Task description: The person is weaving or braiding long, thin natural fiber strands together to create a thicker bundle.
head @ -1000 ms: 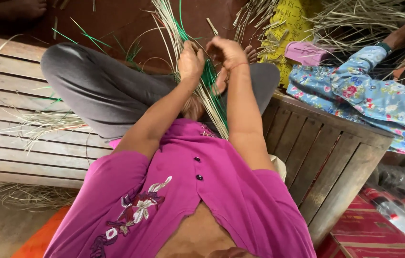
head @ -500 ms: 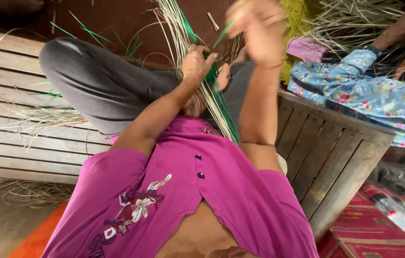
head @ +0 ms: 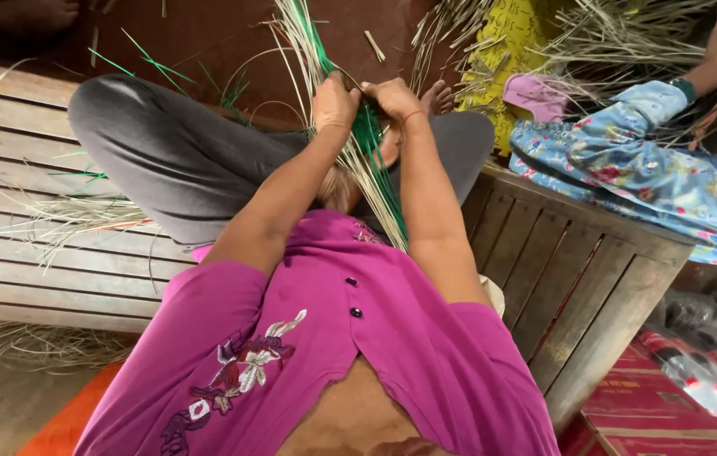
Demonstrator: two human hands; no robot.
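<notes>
The slatted brown wooden platform (head: 54, 253) is the largest item in view and serves as reference. The person sits cross-legged on it, wearing grey trousers (head: 181, 160) and a magenta short-sleeved top with floral embroidery (head: 291, 355). Beyond the platform's far edge lies a dark red-brown floor (head: 206, 34), scattered with loose green and pale strips.

Off the platform's right corner, a second person's sleeve in blue floral cloth (head: 654, 177) reaches toward a heap of pale dried straw (head: 620, 42); a yellow sheet (head: 510, 51) lies beside that heap. Below the platform's right end stand red cardboard boxes (head: 671, 414).

A loose spread of pale dried strips (head: 62, 219) lies on the platform boards, just left of the person's knee. More straw hangs under the platform's near edge.

The bundle of long pale and green reed strips (head: 367, 160) runs over the person's lap, above the platform, from the chest up past both hands and out over the floor.

The left hand (head: 333, 101) is closed around the bundle, fingers wrapped on its left side. The right hand (head: 392, 97) is closed on the same bundle from the right, fingertips pinching the green strips. The two hands touch each other at the bundle.
</notes>
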